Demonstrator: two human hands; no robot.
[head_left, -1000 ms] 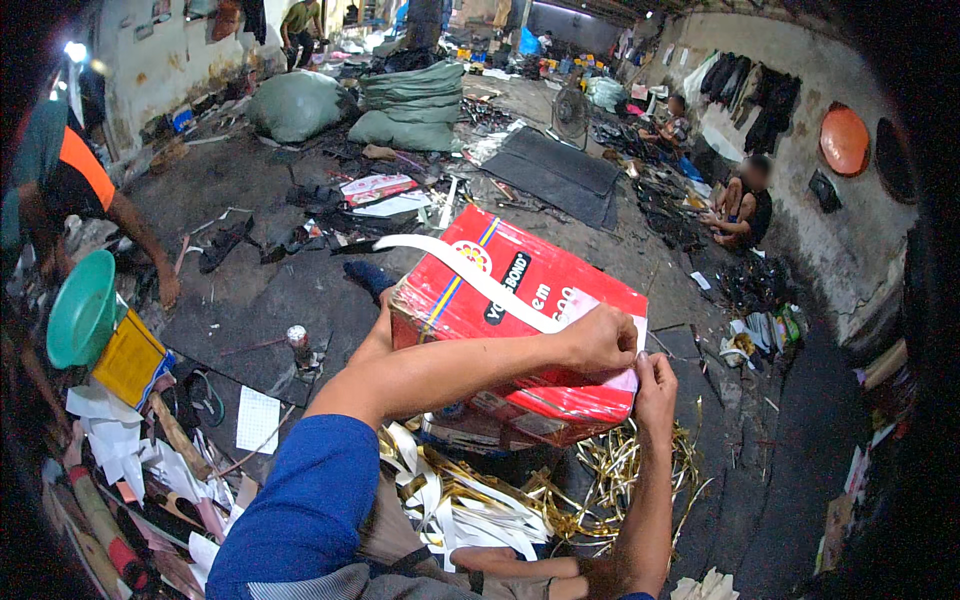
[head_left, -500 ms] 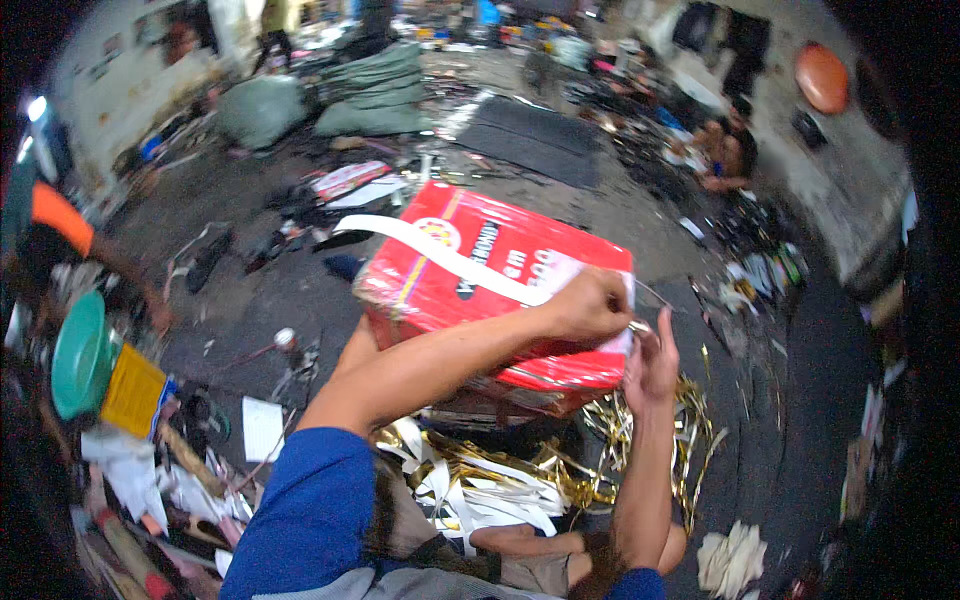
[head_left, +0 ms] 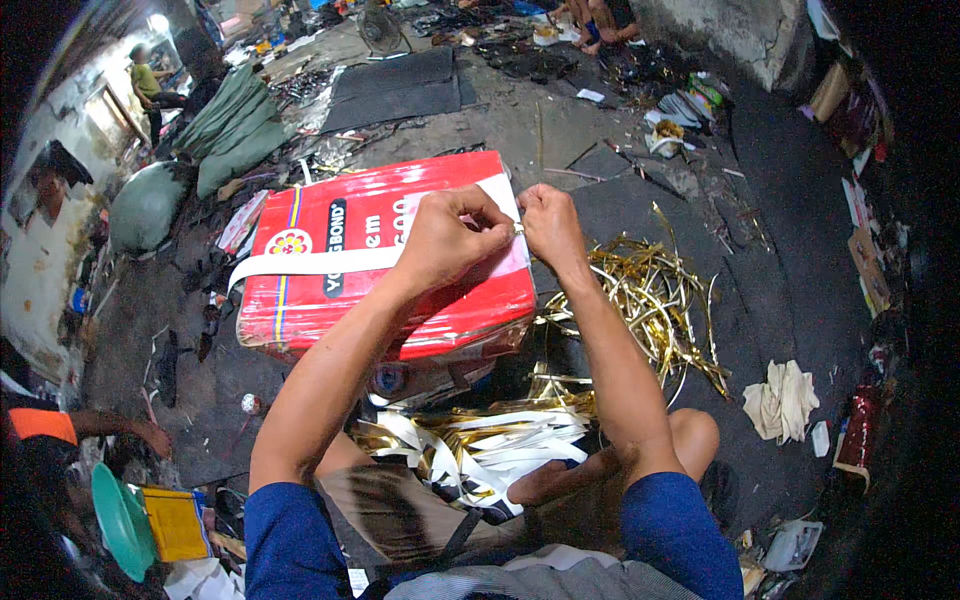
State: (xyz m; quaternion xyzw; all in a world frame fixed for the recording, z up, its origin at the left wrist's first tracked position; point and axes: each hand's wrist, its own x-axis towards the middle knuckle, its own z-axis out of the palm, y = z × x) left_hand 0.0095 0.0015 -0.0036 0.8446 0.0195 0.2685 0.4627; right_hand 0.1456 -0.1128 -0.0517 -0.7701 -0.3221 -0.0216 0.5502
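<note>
And the strip (head_left: pixel 320 262) runs left across the box (head_left: pixel 350 322) from the nearer left hand (head_left: pixel 455 238), pinched on it, right hand (head_left: pixel 552 228) curled just beside, grip hidden!

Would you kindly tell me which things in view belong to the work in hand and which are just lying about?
Apparently in use:
- red box, both hands over its top or edge
- white strip across it
- probably the loose gold strips nearby

Seemingly just lying about:
- cream cloth
- dark mat
- stuffed green sack
</note>
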